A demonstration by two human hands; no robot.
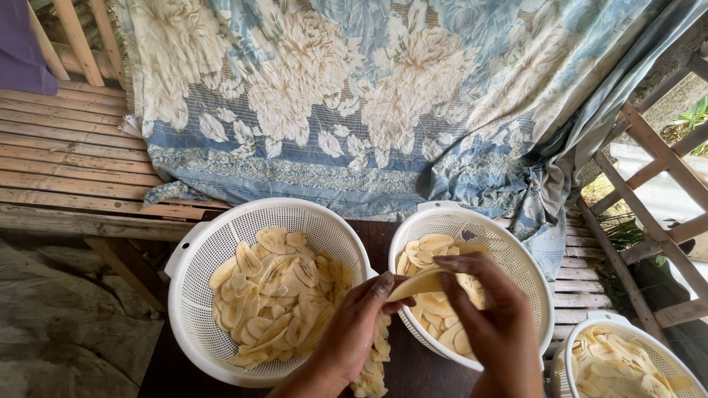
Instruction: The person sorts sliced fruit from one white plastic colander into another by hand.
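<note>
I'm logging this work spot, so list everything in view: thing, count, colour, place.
colanders: three, white, perforated; left, centre and bottom right corner.
banana slices: many, pale yellow, thin, lying in all three colanders.
held slice: one, pale yellow, between both hands over the gap between the left and centre colanders.
floral cloth: one, blue and cream, draped over the slatted platform behind the colanders.
slatted platform: one, weathered wood, left and behind.
wooden frame: one, brown, right edge.
dark surface: one, brown, under the colanders.
grey sheet: one, bottom left.
left hand: gripping the held slice's near end.
right hand: fingers on the held slice's far end.
</note>
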